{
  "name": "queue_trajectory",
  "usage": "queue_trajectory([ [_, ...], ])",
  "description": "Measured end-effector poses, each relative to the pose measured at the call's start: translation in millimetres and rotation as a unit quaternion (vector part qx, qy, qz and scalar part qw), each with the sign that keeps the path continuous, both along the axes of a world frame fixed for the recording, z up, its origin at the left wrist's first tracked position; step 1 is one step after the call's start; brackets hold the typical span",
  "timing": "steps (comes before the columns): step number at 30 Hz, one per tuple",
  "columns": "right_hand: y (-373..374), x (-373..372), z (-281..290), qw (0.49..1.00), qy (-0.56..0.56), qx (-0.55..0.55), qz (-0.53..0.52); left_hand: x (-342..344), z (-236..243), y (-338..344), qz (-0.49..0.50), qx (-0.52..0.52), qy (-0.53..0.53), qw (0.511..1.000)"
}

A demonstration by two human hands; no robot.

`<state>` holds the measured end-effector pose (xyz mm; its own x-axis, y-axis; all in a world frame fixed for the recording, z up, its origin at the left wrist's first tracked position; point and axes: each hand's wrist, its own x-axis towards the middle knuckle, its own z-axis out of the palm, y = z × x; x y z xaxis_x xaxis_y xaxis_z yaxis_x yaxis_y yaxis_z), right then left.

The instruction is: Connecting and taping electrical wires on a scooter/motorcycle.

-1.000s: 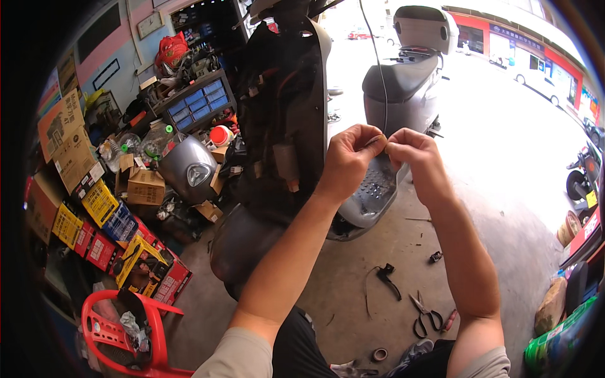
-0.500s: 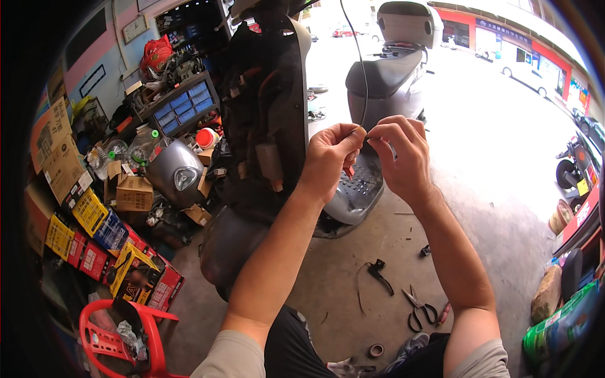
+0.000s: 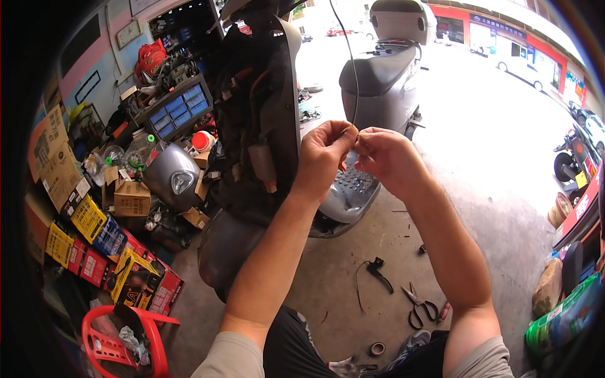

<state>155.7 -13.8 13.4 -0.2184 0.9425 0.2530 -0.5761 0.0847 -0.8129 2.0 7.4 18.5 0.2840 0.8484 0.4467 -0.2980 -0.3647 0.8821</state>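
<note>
A thin black cable (image 3: 354, 69) hangs from above and runs down to my fingertips. My left hand (image 3: 322, 154) is closed, thumb and forefinger pinching the cable's lower part. Right against it, my right hand (image 3: 391, 157) is also closed in a pinch at the same spot, its fingers curled in. The tiny part between the fingertips is mostly covered. Just left of my hands stands a scooter's opened front (image 3: 258, 126) with wires and dark parts bare. Its dotted footboard (image 3: 353, 195) lies below my hands.
Scissors (image 3: 417, 307), a black lever with a wire (image 3: 379, 275) and a tape roll (image 3: 377, 349) lie on the floor. A red plastic chair (image 3: 154, 340) stands at lower left. Battery boxes (image 3: 135, 271) and a grey headlight cover (image 3: 173, 176) crowd the left. Another scooter (image 3: 381, 82) is parked ahead.
My right hand has turned, its fingers curling in closer to my left fingertips. The view has shifted slightly, so the scooters sit a little further left.
</note>
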Motion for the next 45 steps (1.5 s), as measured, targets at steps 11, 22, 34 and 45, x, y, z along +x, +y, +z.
queue_trajectory([
  [11, -5.4, 1.1, -0.6, 0.584, -0.382, 0.505, -0.508, -5.0, 1.7, 4.6, -0.098, -0.04, -0.033, 0.994],
  [22, 0.3, 11.5, 4.8, 0.997, -0.069, 0.035, 0.023, 0.1, -0.6, 0.1, 0.023, 0.06, 0.022, 0.998],
  [34, -3.0, -0.5, -5.7, 0.573, -0.395, 0.487, -0.528, -0.9, -0.1, 2.8, -0.062, -0.029, -0.031, 0.997],
  [45, 2.8, 9.4, -2.1, 0.997, -0.04, 0.059, 0.04, -0.4, -1.6, -0.3, -0.009, 0.031, 0.02, 0.999],
])
